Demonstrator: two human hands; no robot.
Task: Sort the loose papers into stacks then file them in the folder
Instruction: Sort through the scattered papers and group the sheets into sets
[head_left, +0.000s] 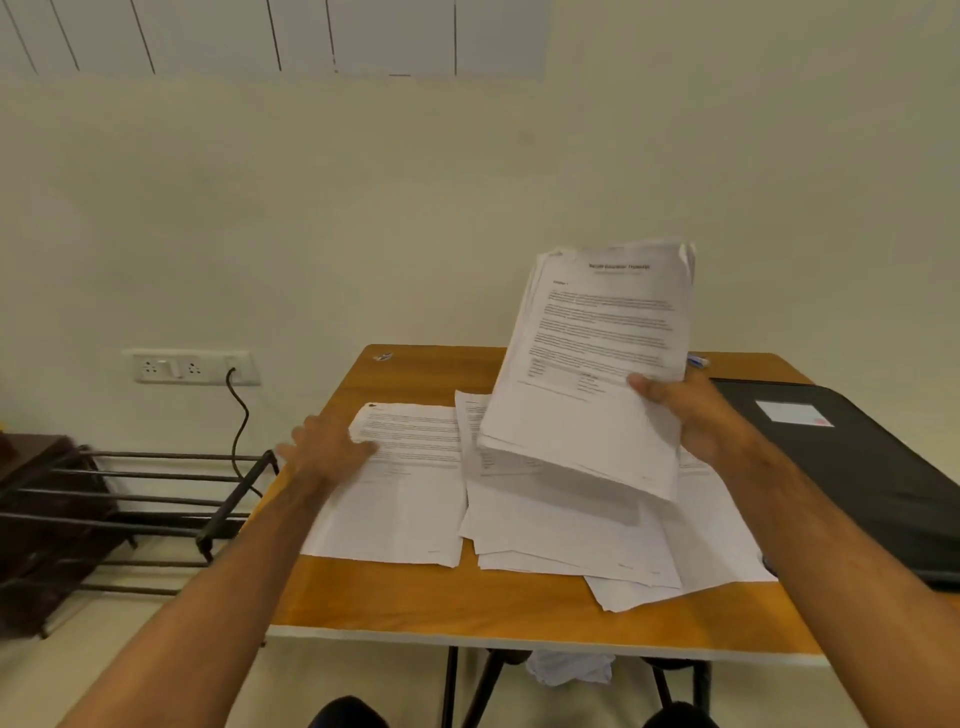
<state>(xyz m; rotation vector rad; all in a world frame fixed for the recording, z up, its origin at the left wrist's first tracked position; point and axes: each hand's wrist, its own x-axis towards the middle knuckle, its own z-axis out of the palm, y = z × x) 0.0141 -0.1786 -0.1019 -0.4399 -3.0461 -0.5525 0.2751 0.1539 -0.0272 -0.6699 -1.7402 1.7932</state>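
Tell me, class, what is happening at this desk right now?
A person is sorting papers at a wooden table. The right hand holds a thick bundle of sheets raised above the table. The left hand rests on a separate stack. A looser pile lies in the middle, and the black folder lies closed on the right.

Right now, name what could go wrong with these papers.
1. The right hand grips a thick bundle by one edge only, tilted up; sheets may fan out and drop.
2. The middle pile is already skewed and overlaps its neighbours, so stacks could mix.
3. The left hand could drag the left stack.
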